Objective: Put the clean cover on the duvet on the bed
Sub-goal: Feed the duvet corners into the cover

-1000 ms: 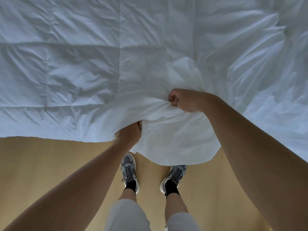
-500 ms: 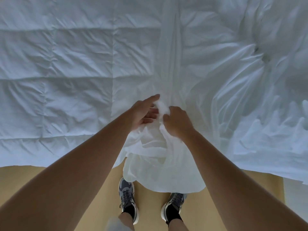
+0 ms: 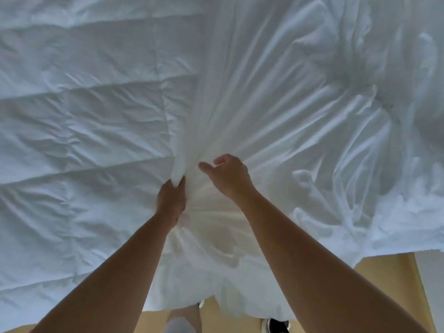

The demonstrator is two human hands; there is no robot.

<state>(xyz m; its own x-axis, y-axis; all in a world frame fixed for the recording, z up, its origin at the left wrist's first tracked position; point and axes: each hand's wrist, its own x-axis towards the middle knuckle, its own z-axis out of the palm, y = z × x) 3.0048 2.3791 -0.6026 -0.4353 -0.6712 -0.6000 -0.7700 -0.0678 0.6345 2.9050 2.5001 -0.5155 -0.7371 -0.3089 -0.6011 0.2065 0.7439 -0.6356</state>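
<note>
The left hand (image 3: pixel 171 200) pinches a gathered fold of the white cover (image 3: pixel 276 111), likely to draw it over the quilted duvet (image 3: pixel 72 121) spread to its left. The right hand (image 3: pixel 229 176) hovers loose-fingered just beside, holding nothing.

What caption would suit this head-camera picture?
Left hand grips bunched white cover on quilted duvet; right hand hovers open.

Floor (image 3: pixel 389 284): smooth tan surface, visible in patches along the lower frame edge from 7 o'clock to 4 o'clock. White panel (image 3: pixel 432 296): plain strip at 4 o'clock, bordering the floor; wall or furniture cannot be determined. Lighting: soft, diffuse, cool-toned.
</note>
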